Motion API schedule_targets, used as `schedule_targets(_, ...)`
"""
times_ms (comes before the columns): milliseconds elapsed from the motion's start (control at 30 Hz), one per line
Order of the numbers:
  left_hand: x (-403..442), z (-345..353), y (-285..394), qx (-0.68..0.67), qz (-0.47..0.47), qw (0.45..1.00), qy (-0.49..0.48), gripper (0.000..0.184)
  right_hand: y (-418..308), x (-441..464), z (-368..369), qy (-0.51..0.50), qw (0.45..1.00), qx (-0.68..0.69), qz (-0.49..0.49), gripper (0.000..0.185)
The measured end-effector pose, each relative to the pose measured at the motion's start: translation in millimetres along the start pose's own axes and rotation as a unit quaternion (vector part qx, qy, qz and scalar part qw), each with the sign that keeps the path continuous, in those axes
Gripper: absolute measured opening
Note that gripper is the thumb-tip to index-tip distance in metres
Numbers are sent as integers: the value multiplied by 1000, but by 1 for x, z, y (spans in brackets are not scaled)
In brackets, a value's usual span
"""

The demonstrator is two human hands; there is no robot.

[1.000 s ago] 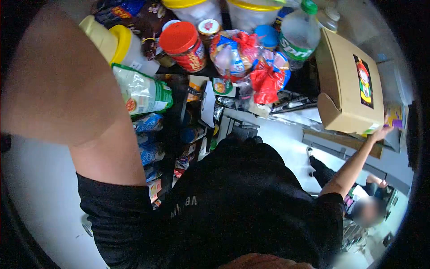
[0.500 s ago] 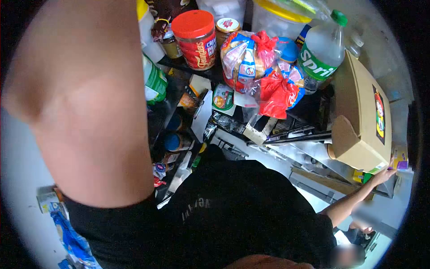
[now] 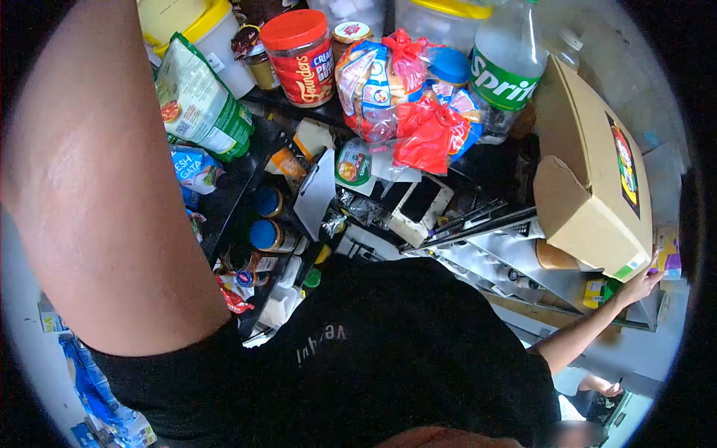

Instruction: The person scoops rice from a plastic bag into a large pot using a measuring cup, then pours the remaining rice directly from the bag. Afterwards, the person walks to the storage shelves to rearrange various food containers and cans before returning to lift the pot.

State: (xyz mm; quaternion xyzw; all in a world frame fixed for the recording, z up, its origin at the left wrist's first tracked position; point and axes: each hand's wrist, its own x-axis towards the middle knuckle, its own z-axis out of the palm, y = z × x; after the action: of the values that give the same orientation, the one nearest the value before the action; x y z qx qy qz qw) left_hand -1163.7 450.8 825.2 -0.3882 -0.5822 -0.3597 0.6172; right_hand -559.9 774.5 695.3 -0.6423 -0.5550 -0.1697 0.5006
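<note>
My left arm rises large along the left side of the head view, and its hand is beyond the top edge. At the far right, my right hand (image 3: 641,287) is closed at the edge of a yellow and purple package (image 3: 667,254); the grip is small and partly hidden. Just beside that hand is the lower corner of an open-flapped cardboard box (image 3: 597,179). On the shelf in front of me stand a red-lidded peanut butter jar (image 3: 300,63), red-tied bread bags (image 3: 381,82) and a Sprite bottle (image 3: 504,71).
A green and white pouch (image 3: 205,101) and a yellow-lidded tub (image 3: 224,60) stand near my left arm. Lower shelves hold blue-lidded jars (image 3: 265,235) and small cartons. Another person's hand (image 3: 601,385) shows at the lower right.
The view has shifted, so the shelf goods sit further left and slightly higher. More of the green pouch shows beside my left arm. My right hand stays by the box corner and the package.
</note>
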Motion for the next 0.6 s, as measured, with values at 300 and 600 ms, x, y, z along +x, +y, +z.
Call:
schedule_targets(300,-17,-1,-1,3,-29,1000,-6,34,51,14,8,7,997,3,-79,38)
schedule_targets(600,-37,-2,3,12,-58,998,-5,35,31,12,1,1,993,106,-45,42)
